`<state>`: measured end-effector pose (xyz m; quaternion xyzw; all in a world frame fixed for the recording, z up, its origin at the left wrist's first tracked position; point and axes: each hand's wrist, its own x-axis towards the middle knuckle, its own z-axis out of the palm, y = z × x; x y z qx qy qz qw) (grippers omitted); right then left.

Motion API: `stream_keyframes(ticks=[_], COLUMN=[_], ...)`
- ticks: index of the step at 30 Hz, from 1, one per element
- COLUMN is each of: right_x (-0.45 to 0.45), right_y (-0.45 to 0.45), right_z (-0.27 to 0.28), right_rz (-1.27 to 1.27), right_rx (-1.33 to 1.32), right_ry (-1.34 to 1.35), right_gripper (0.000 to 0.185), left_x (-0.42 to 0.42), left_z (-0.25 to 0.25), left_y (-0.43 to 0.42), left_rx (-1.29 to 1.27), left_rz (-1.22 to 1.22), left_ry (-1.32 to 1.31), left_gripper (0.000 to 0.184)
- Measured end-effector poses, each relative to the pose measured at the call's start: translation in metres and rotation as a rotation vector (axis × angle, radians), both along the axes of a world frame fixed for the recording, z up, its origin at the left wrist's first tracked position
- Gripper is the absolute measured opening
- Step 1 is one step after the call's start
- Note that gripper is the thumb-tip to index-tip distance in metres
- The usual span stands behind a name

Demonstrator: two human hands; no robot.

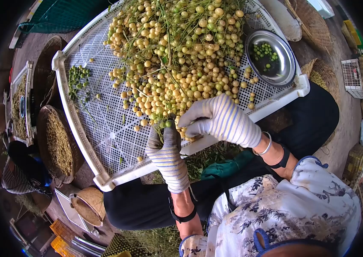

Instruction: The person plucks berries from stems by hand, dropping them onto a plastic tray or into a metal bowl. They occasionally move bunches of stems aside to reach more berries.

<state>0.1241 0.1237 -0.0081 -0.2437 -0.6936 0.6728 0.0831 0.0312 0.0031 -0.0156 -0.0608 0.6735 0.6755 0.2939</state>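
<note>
A heap of small round yellow and green fruits (207, 77) on thin stems covers the upper part of a white perforated tray (89, 132). My left hand (167, 156), in a striped knit glove with dark fingertips, is pinched around a fruit sprig (161, 124) with small green fruits at the heap's lower edge. Just to its right my right hand (226, 122), gloved alike, has its fingers curled together over loose yellow fruits; whatever lies between the fingertips is hidden.
A metal bowl (288, 64) with green fruits stands on the tray's right side. Green fruits (78, 77) lie on its left. A basket of yellow fruits (59, 143), a bucket (89, 205) and a person in stripes (16, 176) are at left.
</note>
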Motion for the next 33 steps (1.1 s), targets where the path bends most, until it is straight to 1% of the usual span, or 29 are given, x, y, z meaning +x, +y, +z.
stream_keyframes(ticks=[1, 2, 4, 5, 8, 9, 10, 12, 15, 16, 18, 19, 22, 23, 24, 26, 27, 30, 33], right_x=[0.002, 0.007, 0.009, 0.007, -0.001, -0.003, -0.008, -0.013, -0.018, -0.017, -0.014, -0.013, -0.011, -0.012, -0.009, -0.009, -0.007, -0.006, -0.005], right_y=[0.008, 0.021, 0.03, 0.03, 0.035, 0.04, 0.039, 0.037, 0.033, 0.032, 0.027, 0.023, 0.017, 0.013, 0.011, 0.01, 0.011, 0.011, 0.011], right_z=[0.006, 0.009, -0.004, -0.009, -0.015, -0.017, -0.007, -0.002, -0.022, -0.02, -0.014, -0.016, -0.014, -0.028, -0.039, -0.042, -0.04, -0.039, -0.038], right_rz=[-0.023, 0.015, -0.068, -0.117, -0.064, 0.017, 0.035, 0.117, 0.176, 0.166, 0.145, 0.082, -0.105, -0.134, -0.148, -0.18, -0.188, -0.248, -0.236], right_rx=[-0.17, -0.252, -0.514, -0.379, -0.272, -0.263, -0.045, 0.121, 0.58, 0.507, 0.362, 0.233, -0.42, -0.692, -0.722, -0.784, -0.793, -0.872, -0.858], right_ry=[0.031, 0.035, 0.287, 0.283, 0.351, 0.321, 0.278, 0.219, 0.316, 0.264, 0.162, 0.147, 0.049, 0.262, 0.271, 0.285, 0.262, 0.362, 0.347], right_gripper=[0.024, 0.027, 0.035, 0.044, 0.046, 0.047, 0.041, 0.032, 0.028, 0.027, 0.026, 0.022, 0.019, 0.027, 0.029, 0.032, 0.033, 0.034, 0.035], left_x=[-0.006, -0.007, -0.008, -0.009, -0.004, -0.004, -0.004, -0.005, -0.003, -0.002, -0.001, 0.0, 0.002, 0.001, 0.0, -0.001, 0.001, -0.001, 0.005], left_z=[-0.008, -0.009, -0.01, -0.002, -0.007, -0.004, -0.005, -0.007, -0.011, -0.011, -0.01, -0.009, -0.001, 0.003, 0.004, 0.004, 0.007, 0.005, 0.007], left_y=[-0.01, -0.01, -0.009, -0.014, -0.016, -0.015, -0.014, -0.014, -0.014, -0.015, -0.013, -0.012, -0.007, -0.006, -0.006, -0.007, -0.006, -0.006, -0.001], left_rx=[0.034, 0.042, 0.063, 0.009, -0.086, -0.133, -0.142, -0.165, -0.197, -0.215, -0.201, -0.194, -0.082, -0.058, -0.069, -0.092, -0.061, -0.029, -0.023], left_rz=[-0.066, -0.077, -0.101, -0.197, -0.315, -0.358, -0.415, -0.521, -0.487, -0.482, -0.468, -0.462, -0.313, -0.271, -0.276, -0.291, -0.274, -0.266, -0.191], left_ry=[0.029, 0.079, 0.179, 0.132, 0.215, 0.195, 0.293, 0.49, 0.526, 0.533, 0.537, 0.54, 0.244, 0.206, 0.201, 0.185, 0.171, 0.037, -0.028], left_gripper=[0.02, 0.021, 0.024, 0.028, 0.035, 0.039, 0.039, 0.041, 0.032, 0.028, 0.027, 0.027, 0.025, 0.024, 0.024, 0.024, 0.024, 0.026, 0.022])
